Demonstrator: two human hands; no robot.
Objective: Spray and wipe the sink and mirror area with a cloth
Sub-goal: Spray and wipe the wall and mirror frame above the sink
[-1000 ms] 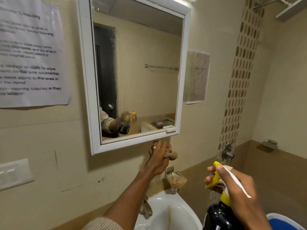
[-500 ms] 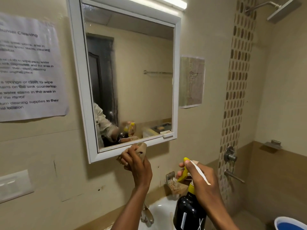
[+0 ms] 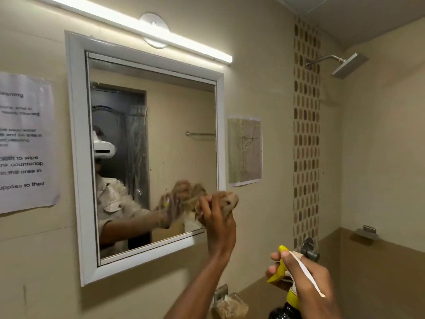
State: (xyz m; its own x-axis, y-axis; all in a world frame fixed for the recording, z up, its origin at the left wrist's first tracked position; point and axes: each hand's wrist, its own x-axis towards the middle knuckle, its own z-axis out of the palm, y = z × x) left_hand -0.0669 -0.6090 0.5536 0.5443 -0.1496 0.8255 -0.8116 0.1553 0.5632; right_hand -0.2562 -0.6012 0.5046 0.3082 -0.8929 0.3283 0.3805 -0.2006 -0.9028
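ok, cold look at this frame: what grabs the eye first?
The white-framed mirror on the wall at centre left, under a lit tube light. At the mirror's lower right corner the left hand grips a crumpled brown cloth against the glass and frame. At lower right, the right hand holds a dark spray bottle with a yellow trigger.

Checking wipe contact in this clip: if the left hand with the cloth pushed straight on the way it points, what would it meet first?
Probably the mirror at its lower right corner: the left hand holds the cloth against or just off the white frame. Depth is unclear.
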